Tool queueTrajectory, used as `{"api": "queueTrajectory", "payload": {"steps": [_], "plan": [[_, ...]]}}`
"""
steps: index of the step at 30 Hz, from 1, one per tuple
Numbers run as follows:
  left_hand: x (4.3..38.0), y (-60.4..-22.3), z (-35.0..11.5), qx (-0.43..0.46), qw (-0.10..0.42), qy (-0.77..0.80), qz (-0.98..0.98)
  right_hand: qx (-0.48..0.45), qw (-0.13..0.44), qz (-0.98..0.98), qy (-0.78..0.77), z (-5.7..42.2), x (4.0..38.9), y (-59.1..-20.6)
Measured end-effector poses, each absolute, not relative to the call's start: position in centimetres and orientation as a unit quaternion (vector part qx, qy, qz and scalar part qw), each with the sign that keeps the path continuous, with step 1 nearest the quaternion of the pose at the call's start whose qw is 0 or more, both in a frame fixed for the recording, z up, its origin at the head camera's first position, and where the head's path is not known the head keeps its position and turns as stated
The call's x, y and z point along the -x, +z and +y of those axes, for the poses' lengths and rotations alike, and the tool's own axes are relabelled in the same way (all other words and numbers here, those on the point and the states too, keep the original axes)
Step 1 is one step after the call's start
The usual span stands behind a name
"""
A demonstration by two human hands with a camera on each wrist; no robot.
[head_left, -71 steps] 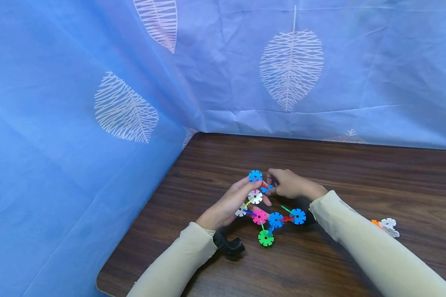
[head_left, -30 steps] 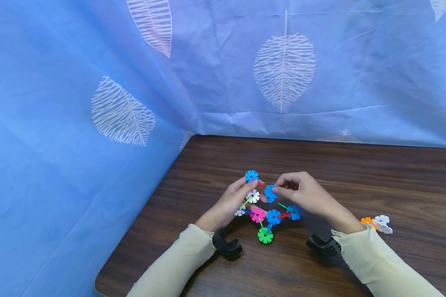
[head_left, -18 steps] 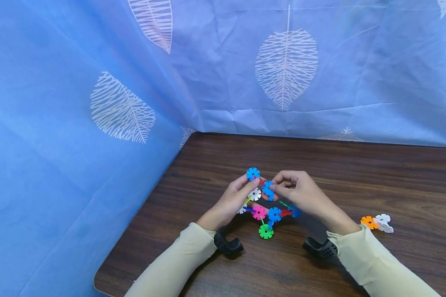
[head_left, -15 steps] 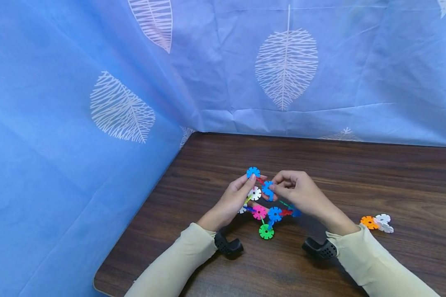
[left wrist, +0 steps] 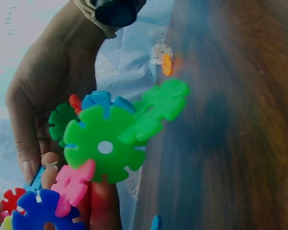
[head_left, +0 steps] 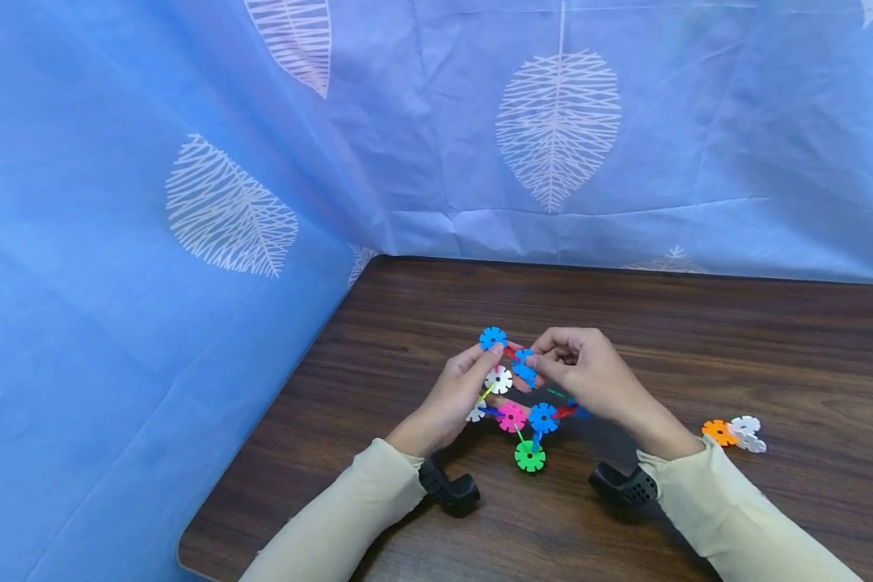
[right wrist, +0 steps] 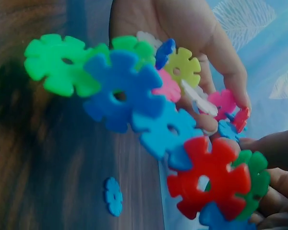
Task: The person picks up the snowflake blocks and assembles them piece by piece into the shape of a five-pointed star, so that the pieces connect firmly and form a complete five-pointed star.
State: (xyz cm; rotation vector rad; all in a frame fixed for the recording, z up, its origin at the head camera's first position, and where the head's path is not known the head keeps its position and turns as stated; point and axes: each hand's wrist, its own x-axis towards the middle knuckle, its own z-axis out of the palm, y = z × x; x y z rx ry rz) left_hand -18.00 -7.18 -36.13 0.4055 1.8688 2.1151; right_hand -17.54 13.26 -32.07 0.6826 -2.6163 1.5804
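A chain of slotted plastic snowflake discs hangs between both hands. My left hand point(head_left: 447, 392) grips its upper left part, thumb just below a blue disc point(head_left: 492, 339). With thumb and index finger my right hand point(head_left: 589, 372) pinches another blue disc point(head_left: 524, 369), joined to a red disc point(head_left: 510, 353) beside the left fingertips. Below, the chain runs through a white disc point(head_left: 498, 379), a pink disc point(head_left: 512, 417), a green disc point(head_left: 529, 456) and a blue disc point(head_left: 543, 418). In the right wrist view, a large red disc point(right wrist: 209, 179) hangs near the right fingers.
An orange disc point(head_left: 719, 433) and white discs point(head_left: 745, 425) lie at the right on the dark wooden table point(head_left: 793, 347). A loose light-blue disc point(right wrist: 114, 196) lies on the table beneath the chain. Blue leaf-patterned cloth point(head_left: 436, 121) stands behind and left.
The right wrist has swung right and nearer the body, uncovering the orange disc. The pinched blue disc has turned and moved up toward the left fingertips; the left hand stays almost still.
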Motion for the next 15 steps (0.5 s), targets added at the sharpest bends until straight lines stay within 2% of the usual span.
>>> {"api": "queueTrajectory", "payload": {"steps": [8,15], "plan": [[17.74,-35.92,-7.26,-0.206,0.146,0.748,0.614,-0.236,-0.008,-0.826,0.512,13.88,17.87,-31.62],[17.69,-36.37,-7.22,-0.197,0.163,0.734,0.629,-0.253,-0.015,-0.838,0.484,13.71,17.6,-31.56]]}}
